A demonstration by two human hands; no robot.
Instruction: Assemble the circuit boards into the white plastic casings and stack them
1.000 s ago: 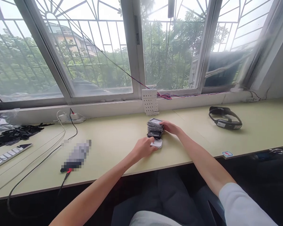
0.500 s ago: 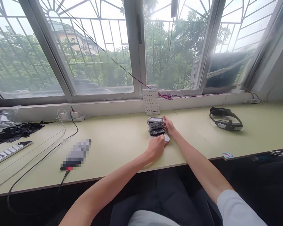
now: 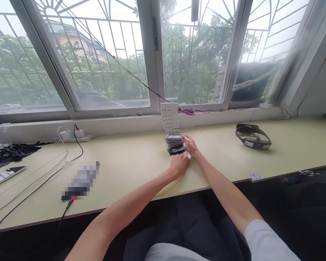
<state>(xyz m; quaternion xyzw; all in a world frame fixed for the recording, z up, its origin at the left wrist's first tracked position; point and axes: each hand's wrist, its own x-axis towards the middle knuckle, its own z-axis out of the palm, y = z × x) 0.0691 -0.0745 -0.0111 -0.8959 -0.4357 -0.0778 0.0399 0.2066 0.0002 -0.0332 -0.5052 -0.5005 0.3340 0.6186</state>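
A small stack of flat grey and black rectangular pieces (image 3: pixel 174 140) stands on the table in front of me. My right hand (image 3: pixel 191 145) is at the stack's right side, with its fingers stretched out and partly hidden. At the front of the stack lies a black flat piece with pale print, like a phone battery (image 3: pixel 177 150). My left hand (image 3: pixel 179 164) is closed just in front of it, knuckles up. A white rounded thing (image 3: pixel 189 156) peeks out beside the left fingers; what they grip is hidden.
A white perforated block (image 3: pixel 170 117) stands behind the stack against the sill. To the right lies a black headband device (image 3: pixel 254 137). On the left are a blurred-out object on a cable (image 3: pixel 81 180), a phone (image 3: pixel 5 176), black strips (image 3: pixel 13 154) and a power strip (image 3: pixel 83 138).
The whole view has shifted slightly, so everything sits a little further left. Both hands stay at the stack with little visible movement.
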